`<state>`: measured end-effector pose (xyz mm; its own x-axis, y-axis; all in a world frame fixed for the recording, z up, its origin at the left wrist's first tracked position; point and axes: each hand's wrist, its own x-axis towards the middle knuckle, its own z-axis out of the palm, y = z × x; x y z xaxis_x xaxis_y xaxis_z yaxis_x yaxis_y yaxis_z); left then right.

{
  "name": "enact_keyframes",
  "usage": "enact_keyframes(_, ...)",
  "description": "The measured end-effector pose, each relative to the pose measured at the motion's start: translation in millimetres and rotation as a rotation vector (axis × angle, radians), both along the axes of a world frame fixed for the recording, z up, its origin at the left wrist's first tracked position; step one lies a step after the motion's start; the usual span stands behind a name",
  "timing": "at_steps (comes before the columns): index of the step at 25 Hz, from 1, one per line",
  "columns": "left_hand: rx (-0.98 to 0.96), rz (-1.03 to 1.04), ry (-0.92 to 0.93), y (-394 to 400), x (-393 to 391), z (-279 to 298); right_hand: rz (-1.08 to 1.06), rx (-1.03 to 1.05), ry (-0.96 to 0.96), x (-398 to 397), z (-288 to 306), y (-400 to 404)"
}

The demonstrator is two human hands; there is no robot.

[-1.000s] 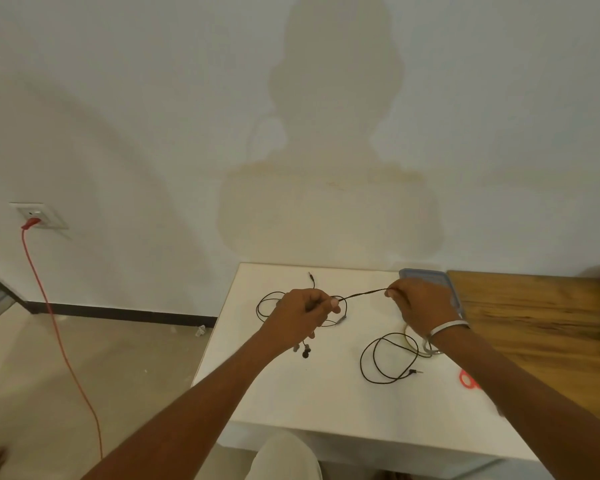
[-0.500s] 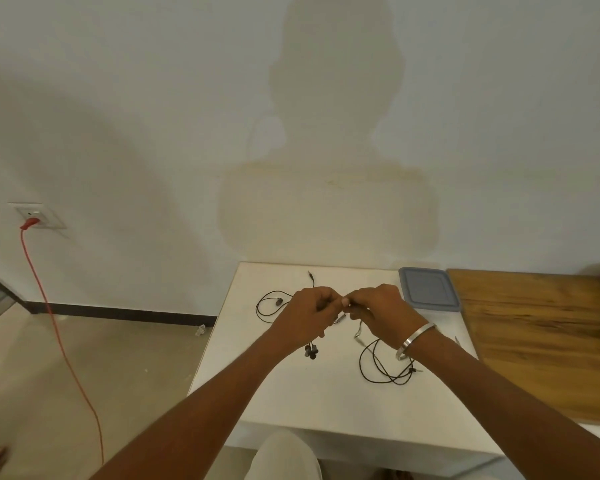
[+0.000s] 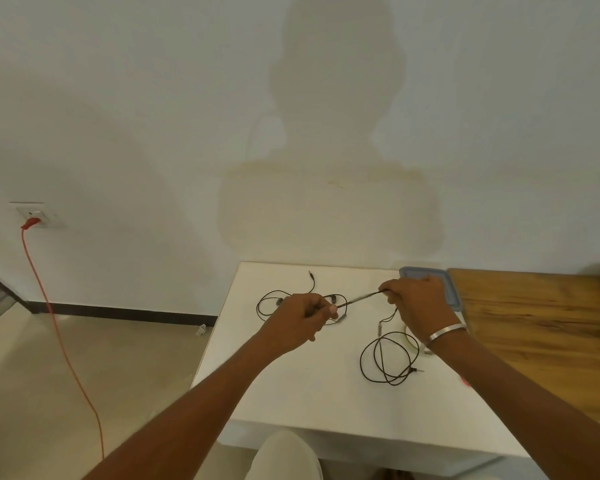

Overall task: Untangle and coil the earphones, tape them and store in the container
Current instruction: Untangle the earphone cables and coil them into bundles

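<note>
the earphones (image 3: 385,355), lying partly looped on the white table (image 3: 291,393), were pinched taut between the left hand (image 3: 303,318) and right hand (image 3: 418,303), so a harder pull could have tightened the tangle.

Looks like a plain room at home: bare white wall (image 3: 153,98), wall socket (image 3: 32,213) with red cable (image 3: 59,327), small white table (image 3: 312,403), concrete floor (image 3: 84,358).

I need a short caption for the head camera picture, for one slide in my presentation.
Both hands, left hand and right hand, stretch a black earphone cable taut above a white table.
</note>
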<state>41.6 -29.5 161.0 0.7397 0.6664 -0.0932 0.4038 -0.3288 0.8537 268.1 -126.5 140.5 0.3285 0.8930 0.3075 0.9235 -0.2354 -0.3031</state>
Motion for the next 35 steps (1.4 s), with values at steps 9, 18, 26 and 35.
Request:
enact_keyframes(9,-0.082,-0.08,0.071,-0.1,-7.1,-3.2,-0.136,-0.068,0.021,5.3,-4.5,-3.2)
enact_keyframes(18,-0.602,-0.352,0.082,-2.0,-15.8,9.8,-0.165,-0.068,0.078,5.2,-10.1,-2.3)
enact_keyframes(26,-0.859,-0.163,-0.459,-7.5,-8.4,35.5,-0.126,-0.162,0.163,-14.7,-26.3,-15.8)
enact_keyframes(35,-0.85,0.177,-0.816,11.0,-1.1,33.8,0.114,-0.491,0.351,-52.3,-50.2,-34.5)
